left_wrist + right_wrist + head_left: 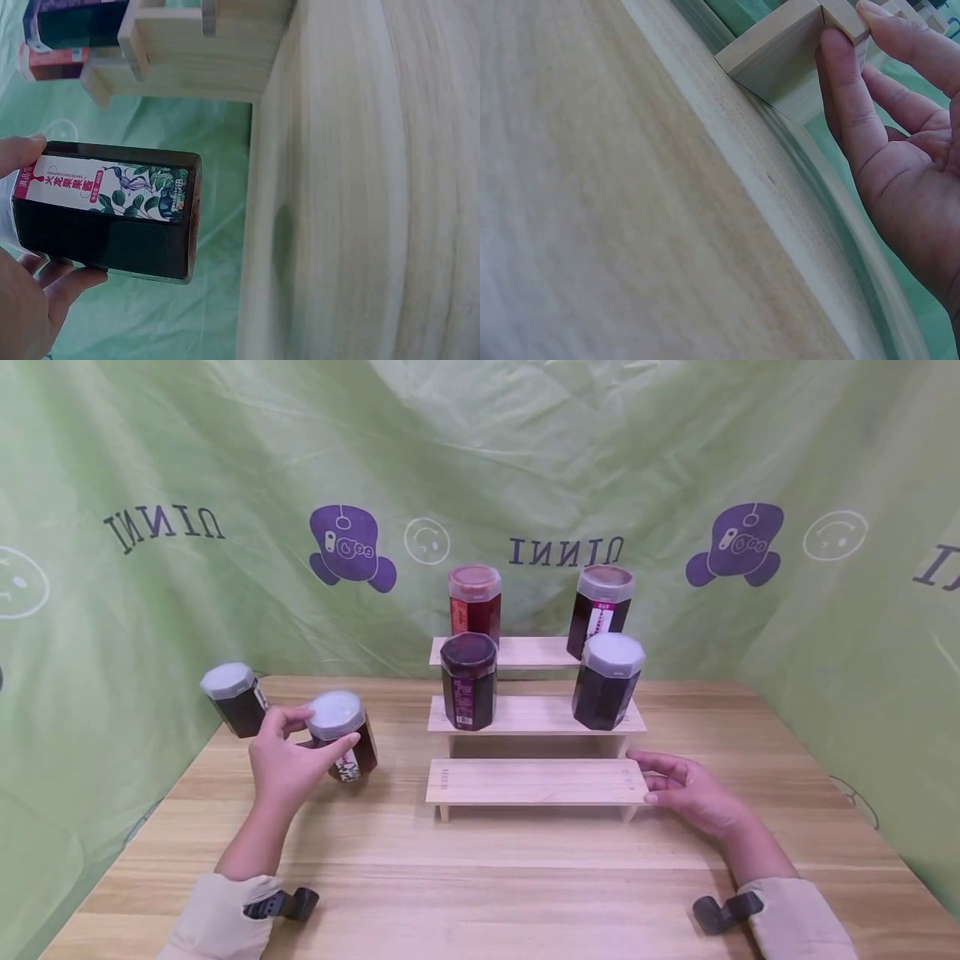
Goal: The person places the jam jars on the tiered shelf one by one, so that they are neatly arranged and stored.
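With fingers and thumb around its white-lidded top, my left hand grips a dark jam jar. The left wrist view shows the jar's floral label and its base held off the wooden table. My right hand pinches the right end of the lowest step of a pale wooden three-step stand. Two jars stand on the top step, a red one and a dark one. On the middle step are a dark-lidded jar and a white-lidded jar.
Another white-lidded dark jar stands at the table's left edge, beyond my left hand. A green printed curtain hangs behind the table and along both sides.
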The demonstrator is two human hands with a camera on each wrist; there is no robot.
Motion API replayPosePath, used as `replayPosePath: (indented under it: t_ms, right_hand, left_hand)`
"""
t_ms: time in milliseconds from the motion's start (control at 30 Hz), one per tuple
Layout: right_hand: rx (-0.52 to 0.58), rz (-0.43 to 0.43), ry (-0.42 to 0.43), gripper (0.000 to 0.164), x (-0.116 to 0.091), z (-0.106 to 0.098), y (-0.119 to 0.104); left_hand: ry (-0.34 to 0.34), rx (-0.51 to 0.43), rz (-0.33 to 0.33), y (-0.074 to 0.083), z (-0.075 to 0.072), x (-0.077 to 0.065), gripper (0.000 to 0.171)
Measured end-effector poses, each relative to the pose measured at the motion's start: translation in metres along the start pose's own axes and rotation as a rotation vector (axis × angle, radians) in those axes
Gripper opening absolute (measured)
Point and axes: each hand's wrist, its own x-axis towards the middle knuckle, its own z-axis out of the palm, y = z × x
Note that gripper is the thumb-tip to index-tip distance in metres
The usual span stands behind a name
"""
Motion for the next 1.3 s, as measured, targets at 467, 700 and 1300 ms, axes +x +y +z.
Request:
replayPosePath:
  t_ms: [467,700,1300]
  right_hand:
    - [-0.001,-0.003,-0.005,0.059,-0.001,-0.001,0.001]
    - [-0.002,0.001,-0.001,0.059,-0.001,0.000,0.001]
    - [-0.021,0.001,0.032,0.056,0.000,0.000,0.001]
  left_hand:
    - [-0.085,-0.176,0.094,0.033,0.000,-0.014,0.056]
    - [-0.131,-0.221,0.117,0.045,0.003,-0.021,0.055]
    - [-0.262,-0.258,0.168,0.070,0.016,-0.034,0.055]
